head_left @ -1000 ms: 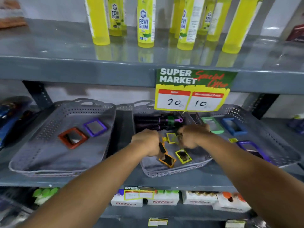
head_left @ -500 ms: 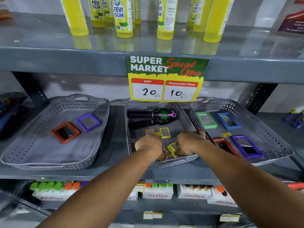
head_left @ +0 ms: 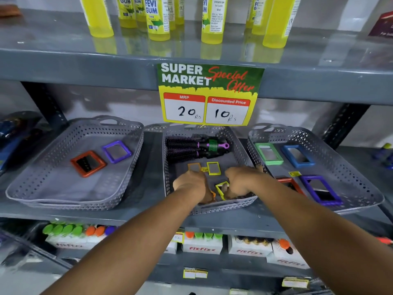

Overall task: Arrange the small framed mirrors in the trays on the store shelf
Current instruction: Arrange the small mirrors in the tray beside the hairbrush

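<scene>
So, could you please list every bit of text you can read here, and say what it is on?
"SUPER MARKET", "Special Offer", "MRP 20 Rs", "Discounted Price 10 Rs": the offer sign hanging from the upper shelf.
"FEVI GUM": a yellow bottle on that shelf.
"fitfizz": the boxes on the lowest shelf.
Bottle small print, yellow stickers and lower price tags: too blurred to read.

So it's a grey metal shelf (head_left: 136, 216) with three grey perforated plastic trays sitting right on it in a row. Left tray (head_left: 27, 192) is off toward the left end, the middle tray (head_left: 225, 206) sits under the hanging price sign, and the right tray (head_left: 365, 199) is just beside it, their rims nearly touching at the back. A strip of bare shelf shows between the left and middle ones. Some blurry blue stuff (head_left: 12, 133) lies at the far left end.
</scene>
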The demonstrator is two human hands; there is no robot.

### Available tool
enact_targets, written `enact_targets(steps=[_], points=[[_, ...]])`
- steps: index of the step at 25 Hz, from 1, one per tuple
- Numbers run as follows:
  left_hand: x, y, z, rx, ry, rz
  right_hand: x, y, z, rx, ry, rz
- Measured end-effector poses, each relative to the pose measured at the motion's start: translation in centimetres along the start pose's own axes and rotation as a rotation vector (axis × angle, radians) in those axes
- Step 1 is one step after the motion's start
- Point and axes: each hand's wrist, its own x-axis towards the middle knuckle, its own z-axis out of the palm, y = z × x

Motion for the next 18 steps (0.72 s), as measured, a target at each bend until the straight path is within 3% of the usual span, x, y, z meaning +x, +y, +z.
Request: enact_targets(steps=[2, 5, 9, 18], points=[[-0.1, 0.0, -0.1, -0.025, -0.022, -0.023, 0.0, 0.3, -0.8, 0.054, -0.011, -0.106], [-0.2, 0.1, 0.0, -0.049, -0.018, -0.018, 0.5, 0.5, -0.4, -0.095, -0.035, -0.238], [0.1, -0.5, -0.2, -0.013, -0.050, 0.022, 1.7, 0.7, 1.3, -0.263, 0.026, -0.249], [1.3, -1.8, -1.5, 0.111, -0.125, 0.123, 1.8, 1.0, 0.9, -0.188, 0.087, -0.242]])
